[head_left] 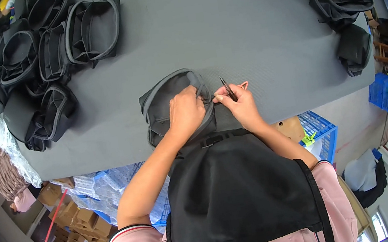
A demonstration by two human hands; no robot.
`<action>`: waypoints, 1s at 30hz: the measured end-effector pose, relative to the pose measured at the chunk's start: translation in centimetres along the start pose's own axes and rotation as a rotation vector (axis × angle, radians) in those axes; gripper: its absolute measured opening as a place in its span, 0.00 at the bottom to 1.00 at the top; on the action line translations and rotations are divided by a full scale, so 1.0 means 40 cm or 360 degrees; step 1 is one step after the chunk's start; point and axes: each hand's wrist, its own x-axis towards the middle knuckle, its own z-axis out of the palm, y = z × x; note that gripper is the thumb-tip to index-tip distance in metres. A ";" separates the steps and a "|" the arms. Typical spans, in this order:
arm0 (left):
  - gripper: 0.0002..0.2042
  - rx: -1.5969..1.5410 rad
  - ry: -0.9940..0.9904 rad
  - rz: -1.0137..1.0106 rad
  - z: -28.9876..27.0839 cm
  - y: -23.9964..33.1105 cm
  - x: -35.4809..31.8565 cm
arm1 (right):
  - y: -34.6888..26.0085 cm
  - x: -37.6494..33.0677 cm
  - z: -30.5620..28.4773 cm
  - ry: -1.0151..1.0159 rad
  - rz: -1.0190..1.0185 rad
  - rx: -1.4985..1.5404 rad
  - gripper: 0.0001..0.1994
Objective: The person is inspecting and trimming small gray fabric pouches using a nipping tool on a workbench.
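Left hand (185, 112) pinches the fabric pouch (165, 106) (grey-edged); right hand (241, 105) grips slim snips (228, 89).

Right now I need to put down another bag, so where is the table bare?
Bare grey table lies between the left pile of bags and the right pile. Crowded: both far corners, and the near edge around the hands' bag.

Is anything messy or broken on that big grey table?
Nothing looks broken or spilled. The left hand grips a dark fabric pouch while the right hand holds small snips at its rim. The finished pouches lie in a loose heap on the grey table, some tipped over.
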 end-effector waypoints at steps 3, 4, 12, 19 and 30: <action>0.07 -0.0401 -0.0177 -0.0246 -0.023 0.006 -0.001 | -0.030 -0.020 0.009 0.0063 -0.0074 -0.0290 0.05; 0.07 -0.0410 -0.0180 -0.0247 -0.033 0.013 0.001 | -0.030 -0.018 0.011 0.0065 -0.0070 -0.0299 0.05; 0.07 -0.0144 0.0078 -0.0045 0.018 -0.008 -0.001 | 0.004 0.023 -0.007 -0.0056 0.0068 -0.0313 0.06; 0.08 -0.0285 0.0095 -0.0071 0.016 -0.025 0.002 | -0.112 -0.052 -0.030 -0.0135 -0.0938 -0.1767 0.11; 0.07 -0.0316 0.0027 -0.0121 -0.005 -0.014 0.004 | -0.155 -0.019 -0.015 -0.0431 -0.1443 -0.2391 0.11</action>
